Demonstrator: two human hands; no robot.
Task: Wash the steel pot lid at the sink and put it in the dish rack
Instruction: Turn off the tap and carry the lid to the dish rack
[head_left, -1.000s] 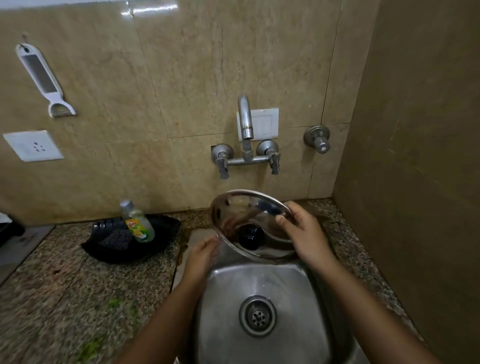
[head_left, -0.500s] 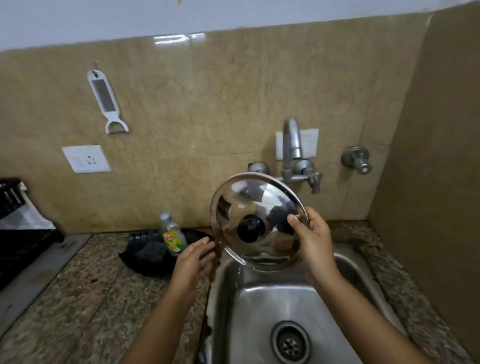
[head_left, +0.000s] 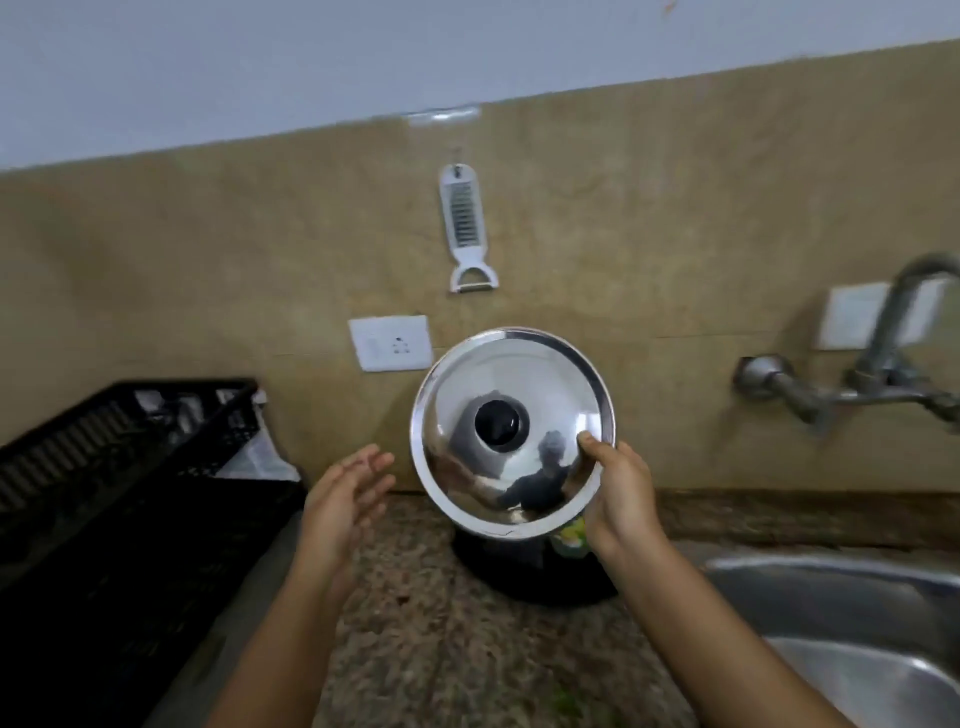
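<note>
From the head camera, the right grip holds the steel lid by its lower right edge, thumb curled over the front of the rim and the other fingers behind it. The lid is up in the air, nearly upright, with its domed outer face and black knob turned toward the camera. It hangs above the speckled stone desk, between the dish rack on the left and the sink on the right, touching neither.

The left grip is spread, fingers straight and loosely together, palm turned toward the lid. It is just beside the lid's left edge, apart from it and holding nothing.

Under the lid a black tray sits on the desk, and a bit of a yellow-green bottle shows beside the right wrist.

On the tan wall hang a white peeler and, below it, a white socket. The tap is at the far right, above the sink.
</note>
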